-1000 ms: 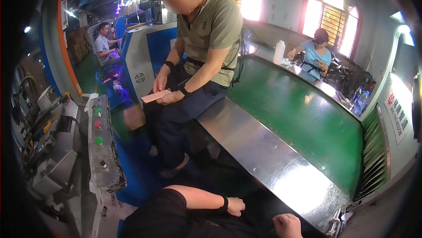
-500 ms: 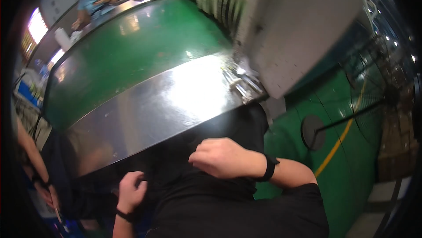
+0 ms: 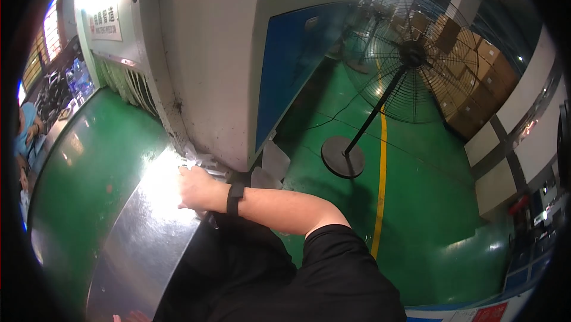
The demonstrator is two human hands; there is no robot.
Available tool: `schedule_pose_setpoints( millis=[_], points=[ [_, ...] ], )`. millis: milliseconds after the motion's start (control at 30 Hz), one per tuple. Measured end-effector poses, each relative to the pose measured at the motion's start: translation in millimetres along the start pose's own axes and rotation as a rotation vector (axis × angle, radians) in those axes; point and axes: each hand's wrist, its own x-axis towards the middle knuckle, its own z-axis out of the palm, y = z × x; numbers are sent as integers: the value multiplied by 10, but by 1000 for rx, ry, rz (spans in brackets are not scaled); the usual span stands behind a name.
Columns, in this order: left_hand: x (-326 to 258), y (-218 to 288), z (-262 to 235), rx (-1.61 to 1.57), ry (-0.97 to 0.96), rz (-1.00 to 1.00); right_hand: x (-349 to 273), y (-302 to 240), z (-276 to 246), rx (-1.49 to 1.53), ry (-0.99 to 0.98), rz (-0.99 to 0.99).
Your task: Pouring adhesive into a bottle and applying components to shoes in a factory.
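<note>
The person's right hand (image 3: pixel 199 188) reaches out to the left, palm down, fingers spread low, forearm bare with a black band at the wrist. Only fingertips of the left hand (image 3: pixel 132 317) show at the lower edge.

View swung right, right hand (image 3: pixel 199 190) now reaching onto steel plate (image 3: pixel 143 233), maybe touching small white pieces (image 3: pixel 202 161).

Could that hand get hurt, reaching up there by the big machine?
Maybe. The right hand rests on small pale pieces at the end of the shiny metal ledge, right against the big grey machine. Fingers might get nipped or scraped at that corner. The pieces lie near the ledge's edge, so some could slide off onto the green floor.
</note>
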Motion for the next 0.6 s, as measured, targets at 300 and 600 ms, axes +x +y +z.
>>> schedule_pose_setpoints(
  millis=[300,600],
  points=[
    [358,-490,370,-32,-39,-21,72,12,257,-49,-88,12],
    [351,-327,313,335,-54,133,116,97,459,-150,-183,29]
  ],
)
